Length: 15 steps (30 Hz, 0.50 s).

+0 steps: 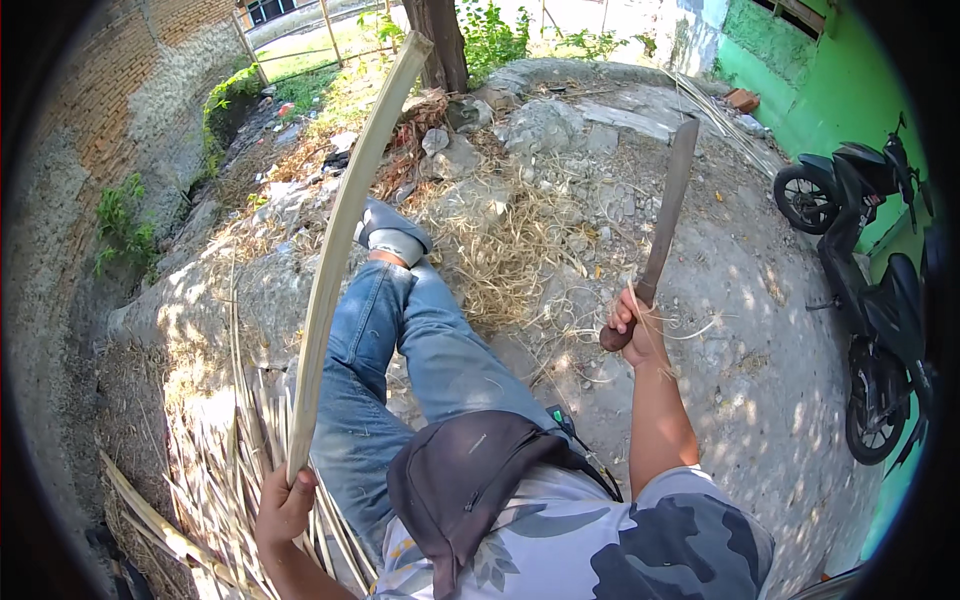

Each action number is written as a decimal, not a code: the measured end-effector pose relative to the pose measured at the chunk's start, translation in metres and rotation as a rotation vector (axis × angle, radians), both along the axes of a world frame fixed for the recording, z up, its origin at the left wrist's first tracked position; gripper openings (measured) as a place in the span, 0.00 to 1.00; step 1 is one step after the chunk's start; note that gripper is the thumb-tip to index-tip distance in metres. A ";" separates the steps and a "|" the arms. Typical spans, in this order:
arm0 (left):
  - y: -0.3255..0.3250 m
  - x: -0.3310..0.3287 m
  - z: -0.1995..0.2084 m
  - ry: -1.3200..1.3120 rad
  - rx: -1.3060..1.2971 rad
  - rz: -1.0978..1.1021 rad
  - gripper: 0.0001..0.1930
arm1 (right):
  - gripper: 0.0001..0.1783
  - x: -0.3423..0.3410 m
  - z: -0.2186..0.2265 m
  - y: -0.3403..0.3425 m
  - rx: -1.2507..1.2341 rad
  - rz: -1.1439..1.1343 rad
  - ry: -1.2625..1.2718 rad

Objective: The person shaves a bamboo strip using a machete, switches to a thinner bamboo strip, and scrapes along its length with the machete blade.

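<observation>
My left hand [285, 508] is closed round the lower end of a long pale bamboo strip [345, 225], which rises, slightly curved, past my legs. Out to the right, my right hand [640, 325] grips a machete [671, 210] by its dark rounded wooden handle, its long brown blade pointing up and away from me. Thin curly shavings [690, 328] hang about that hand and wrist. The blade and the strip are well apart. A pile of split bamboo strips [225, 480] lies on the ground at my left, beside my jeans.
Loose shavings [510, 255] cover the ground past my knees. A black bag [465, 480] rests on my lap. Motorbikes [870, 290] stand along the green wall [845, 90] at right. Ahead are rubble and a tree trunk [440, 45]; a brick wall [90, 95] runs along the left.
</observation>
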State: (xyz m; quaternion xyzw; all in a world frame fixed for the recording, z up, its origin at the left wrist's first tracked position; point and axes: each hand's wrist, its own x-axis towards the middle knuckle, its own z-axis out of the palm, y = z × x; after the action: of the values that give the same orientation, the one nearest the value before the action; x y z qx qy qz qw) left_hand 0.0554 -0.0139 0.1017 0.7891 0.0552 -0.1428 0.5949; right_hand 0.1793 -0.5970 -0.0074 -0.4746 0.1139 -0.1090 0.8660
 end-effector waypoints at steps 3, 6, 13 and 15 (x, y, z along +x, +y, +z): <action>-0.007 -0.001 -0.003 -0.019 -0.040 0.105 0.23 | 0.13 0.007 0.010 0.001 0.328 -0.060 -0.036; -0.003 0.005 -0.010 -0.039 -0.185 0.073 0.23 | 0.12 0.011 -0.006 -0.005 0.634 -0.256 -0.088; -0.005 0.011 -0.005 0.026 -0.207 -0.023 0.22 | 0.16 -0.029 -0.062 0.000 0.580 -0.271 0.288; -0.008 0.009 -0.008 0.087 -0.245 -0.026 0.21 | 0.15 -0.026 -0.043 0.003 0.615 -0.283 0.342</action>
State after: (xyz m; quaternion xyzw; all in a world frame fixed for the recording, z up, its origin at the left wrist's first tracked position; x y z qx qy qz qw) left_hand 0.0644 -0.0216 0.0937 0.7042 0.0531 -0.1902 0.6820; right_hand 0.1532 -0.5937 -0.0502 -0.1831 0.3488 -0.1075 0.9128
